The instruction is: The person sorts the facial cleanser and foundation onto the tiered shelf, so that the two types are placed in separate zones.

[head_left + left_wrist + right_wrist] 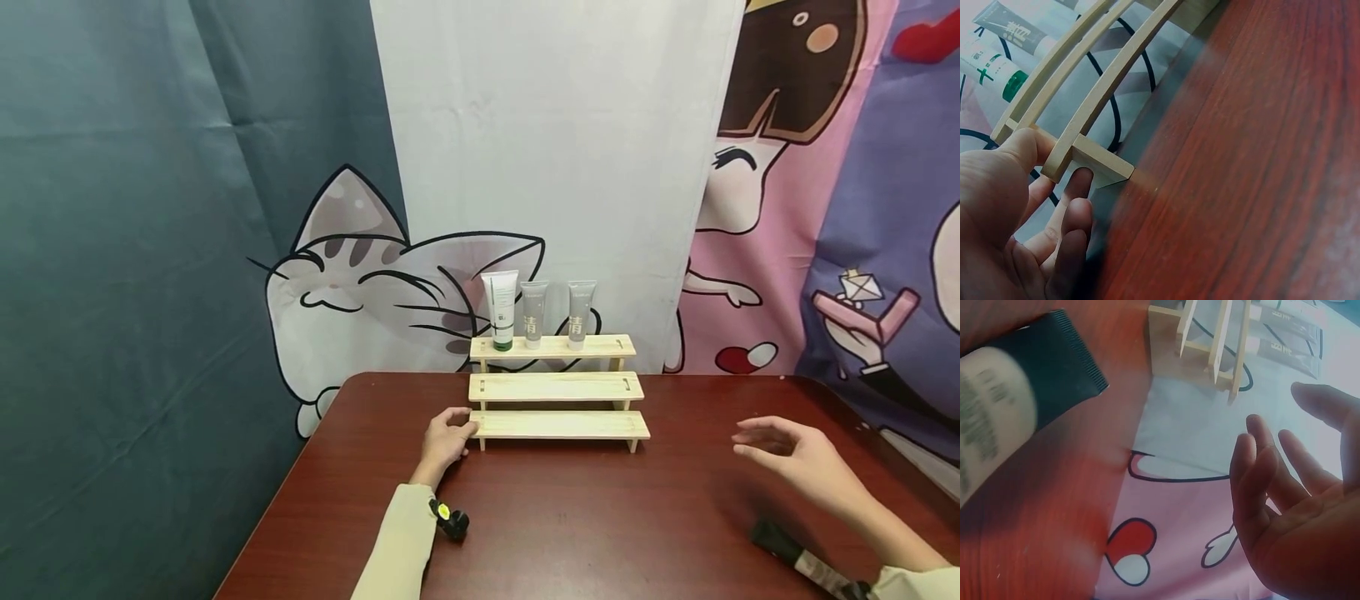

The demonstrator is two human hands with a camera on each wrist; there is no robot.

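Observation:
A three-tier pale wooden rack (558, 426) stands on the table. My left hand (445, 440) holds the left end of its lowest shelf, thumb on top and a finger underneath in the left wrist view. On the top shelf stand a white tube with a green cap (502, 312) and two translucent grey tubes, one (533, 315) beside it and one (579, 315) farther right. My right hand (798, 458) is held above the table at the right, fingers loosely bent and holding nothing. Below it lies a black-and-beige tube (1004, 400), partly cut off in the right wrist view.
The reddish-brown table (570, 517) reaches back to a printed cloth backdrop (562, 150). A small black camera (452, 521) is strapped to my left wrist. The rack's two lower shelves sit in front of the tubes.

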